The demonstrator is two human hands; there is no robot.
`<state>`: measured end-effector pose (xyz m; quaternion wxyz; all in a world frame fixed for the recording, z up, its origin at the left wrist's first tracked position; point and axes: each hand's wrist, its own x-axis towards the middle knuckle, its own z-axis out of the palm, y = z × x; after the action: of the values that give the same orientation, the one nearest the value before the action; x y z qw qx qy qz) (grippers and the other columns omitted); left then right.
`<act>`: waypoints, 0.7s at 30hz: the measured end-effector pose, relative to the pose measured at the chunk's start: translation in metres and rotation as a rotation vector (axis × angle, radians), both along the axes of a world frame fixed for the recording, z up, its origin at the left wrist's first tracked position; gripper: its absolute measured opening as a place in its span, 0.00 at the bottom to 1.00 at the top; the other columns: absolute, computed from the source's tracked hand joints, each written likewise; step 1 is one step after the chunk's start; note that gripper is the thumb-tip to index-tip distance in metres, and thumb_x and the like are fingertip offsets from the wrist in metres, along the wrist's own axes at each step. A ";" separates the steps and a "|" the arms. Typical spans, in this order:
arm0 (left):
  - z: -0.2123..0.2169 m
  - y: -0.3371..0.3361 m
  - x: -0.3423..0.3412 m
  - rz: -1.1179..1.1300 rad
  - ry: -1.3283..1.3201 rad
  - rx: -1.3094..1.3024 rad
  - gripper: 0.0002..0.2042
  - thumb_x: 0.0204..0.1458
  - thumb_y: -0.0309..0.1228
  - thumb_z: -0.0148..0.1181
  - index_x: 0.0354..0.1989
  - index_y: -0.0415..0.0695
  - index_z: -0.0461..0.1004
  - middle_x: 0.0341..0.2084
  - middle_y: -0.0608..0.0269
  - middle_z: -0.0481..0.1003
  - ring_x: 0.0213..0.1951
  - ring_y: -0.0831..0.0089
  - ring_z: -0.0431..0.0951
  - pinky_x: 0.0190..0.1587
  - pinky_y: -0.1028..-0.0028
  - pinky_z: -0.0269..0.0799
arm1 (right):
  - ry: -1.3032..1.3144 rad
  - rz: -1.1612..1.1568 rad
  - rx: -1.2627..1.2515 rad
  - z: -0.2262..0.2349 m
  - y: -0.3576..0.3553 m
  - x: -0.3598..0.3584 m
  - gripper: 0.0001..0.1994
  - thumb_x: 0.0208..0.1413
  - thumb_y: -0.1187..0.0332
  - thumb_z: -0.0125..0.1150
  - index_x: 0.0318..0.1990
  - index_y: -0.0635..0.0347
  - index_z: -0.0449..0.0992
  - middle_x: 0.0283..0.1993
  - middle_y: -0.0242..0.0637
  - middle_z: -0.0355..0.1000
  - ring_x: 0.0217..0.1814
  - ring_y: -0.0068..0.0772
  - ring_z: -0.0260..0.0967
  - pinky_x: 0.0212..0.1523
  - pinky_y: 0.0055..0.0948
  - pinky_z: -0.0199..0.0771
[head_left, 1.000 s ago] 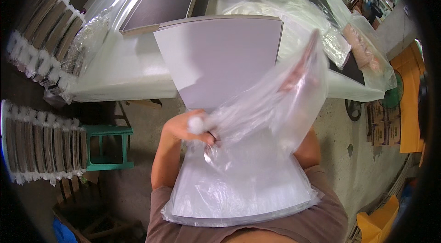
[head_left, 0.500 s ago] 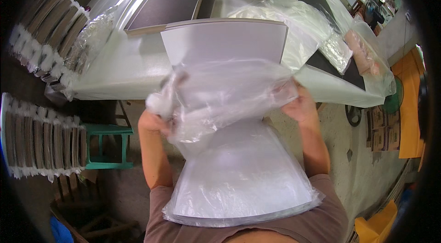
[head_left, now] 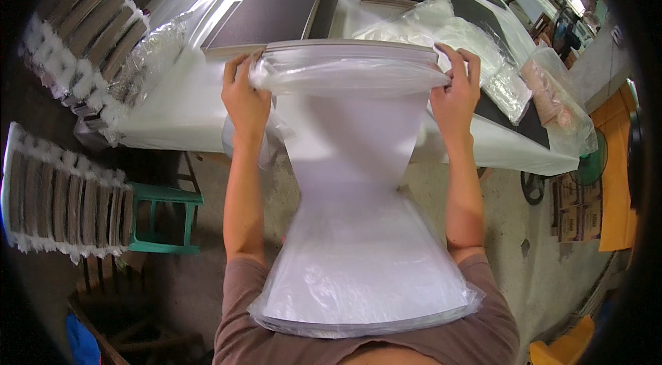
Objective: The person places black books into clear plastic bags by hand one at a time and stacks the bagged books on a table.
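A long stack of white sheets or boards stretches from against my body out to the table edge. Its near end sits in a clear plastic bag. Over the far end lies a second, bunched clear plastic bag, its mouth drawn across the stack's width. My left hand pinches this bag at the stack's far left corner. At the far right corner my right hand grips the bag's other side, fingers bent over the edge.
Dark boards lie on the plastic-covered table, with loose plastic bags to their right. Wrapped stacks stand at left beside a green stool. Cartons and a fan are at right.
Both hands have moved away from me to the stack's far corners. The bag, earlier spread loosely across the middle, now sits gathered at the far end.
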<state>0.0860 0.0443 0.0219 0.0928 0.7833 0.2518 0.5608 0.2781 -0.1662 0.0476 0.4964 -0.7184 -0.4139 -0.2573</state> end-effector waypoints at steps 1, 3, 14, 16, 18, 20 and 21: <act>0.001 -0.008 -0.002 0.025 -0.005 0.005 0.19 0.34 0.17 0.52 0.39 0.45 0.73 0.34 0.54 0.69 0.38 0.63 0.71 0.39 0.72 0.66 | -0.011 -0.004 -0.021 -0.004 0.002 0.009 0.25 0.25 0.90 0.46 0.37 0.59 0.71 0.37 0.38 0.60 0.30 0.32 0.63 0.25 0.24 0.64; -0.006 -0.016 -0.008 -0.004 -0.070 0.002 0.20 0.35 0.17 0.54 0.41 0.46 0.73 0.34 0.57 0.69 0.37 0.67 0.72 0.36 0.74 0.67 | -0.020 -0.024 -0.016 -0.008 0.003 0.012 0.28 0.23 0.91 0.46 0.38 0.57 0.72 0.38 0.38 0.61 0.32 0.33 0.65 0.25 0.24 0.65; -0.017 -0.003 -0.058 -0.762 -0.385 -0.716 0.09 0.46 0.30 0.51 0.33 0.38 0.70 0.31 0.61 0.70 0.33 0.71 0.70 0.32 0.77 0.67 | 0.074 0.145 0.106 0.000 -0.034 -0.014 0.19 0.28 0.89 0.45 0.31 0.62 0.73 0.28 0.33 0.69 0.29 0.24 0.67 0.30 0.16 0.65; 0.004 -0.020 -0.049 -0.619 -0.310 -1.145 0.10 0.45 0.27 0.47 0.36 0.37 0.68 0.25 0.63 0.70 0.23 0.75 0.68 0.24 0.80 0.63 | 0.470 0.322 0.042 0.006 -0.046 -0.006 0.16 0.33 0.89 0.46 0.30 0.63 0.73 0.29 0.31 0.69 0.30 0.22 0.67 0.32 0.15 0.64; -0.004 -0.007 -0.044 -0.558 -0.050 -1.247 0.10 0.45 0.25 0.45 0.35 0.36 0.68 0.24 0.63 0.69 0.20 0.77 0.66 0.20 0.80 0.60 | 0.698 0.612 0.027 0.009 -0.056 0.000 0.16 0.36 0.84 0.52 0.37 0.64 0.69 0.31 0.30 0.69 0.33 0.21 0.67 0.36 0.14 0.63; -0.029 0.006 -0.046 -0.655 0.074 -1.331 0.10 0.43 0.23 0.45 0.35 0.36 0.68 0.24 0.62 0.69 0.20 0.78 0.65 0.17 0.80 0.57 | 1.056 0.955 0.110 0.015 -0.060 -0.007 0.20 0.35 0.80 0.58 0.42 0.65 0.66 0.33 0.30 0.68 0.34 0.22 0.67 0.37 0.15 0.64; -0.043 0.010 -0.046 -0.712 0.142 -1.359 0.10 0.42 0.22 0.46 0.35 0.36 0.68 0.25 0.61 0.69 0.19 0.79 0.64 0.16 0.80 0.55 | 1.262 1.054 0.151 0.008 -0.065 -0.008 0.28 0.36 0.73 0.63 0.48 0.65 0.60 0.37 0.30 0.68 0.39 0.23 0.66 0.41 0.20 0.64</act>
<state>0.0398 0.0543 -0.0208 0.7121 0.6219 0.2792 0.1678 0.2697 -0.2313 0.0554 0.7381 -0.4041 -0.3217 0.4342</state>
